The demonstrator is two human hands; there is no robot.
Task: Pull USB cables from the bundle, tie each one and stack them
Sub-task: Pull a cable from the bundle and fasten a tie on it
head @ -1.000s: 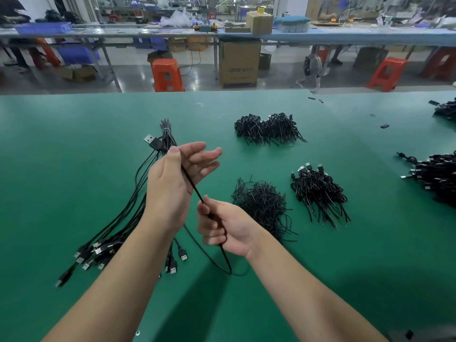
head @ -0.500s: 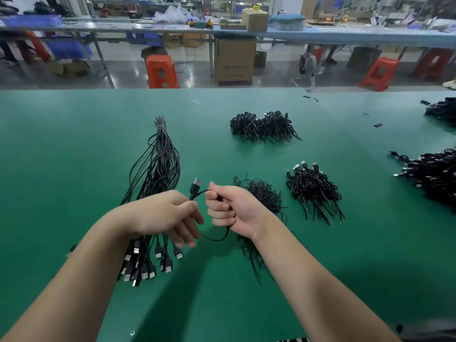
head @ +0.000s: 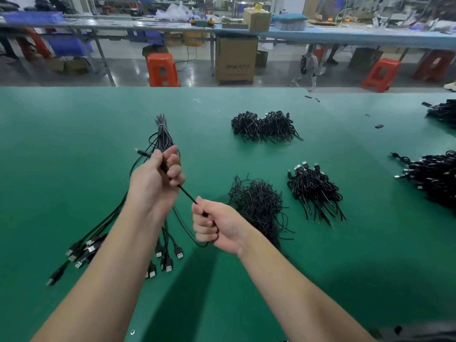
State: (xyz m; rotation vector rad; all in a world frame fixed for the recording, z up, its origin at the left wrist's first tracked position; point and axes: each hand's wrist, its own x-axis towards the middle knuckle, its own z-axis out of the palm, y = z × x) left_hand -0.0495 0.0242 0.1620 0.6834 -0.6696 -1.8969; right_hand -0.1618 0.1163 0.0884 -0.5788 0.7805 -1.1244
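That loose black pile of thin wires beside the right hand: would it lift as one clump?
Probably partly. The wire pile looks tangled, so strands should cling together, yet stray ends stick out and may drop. It looks light and floppy, likely sagging when lifted.

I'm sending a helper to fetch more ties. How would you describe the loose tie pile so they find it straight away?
On the green table, look just right of the person's right hand. There lies the tie pile, a tangled mound of thin black strands. Unlike the cable stack to its right, it shows no USB plugs, and it is looser than the far pile.
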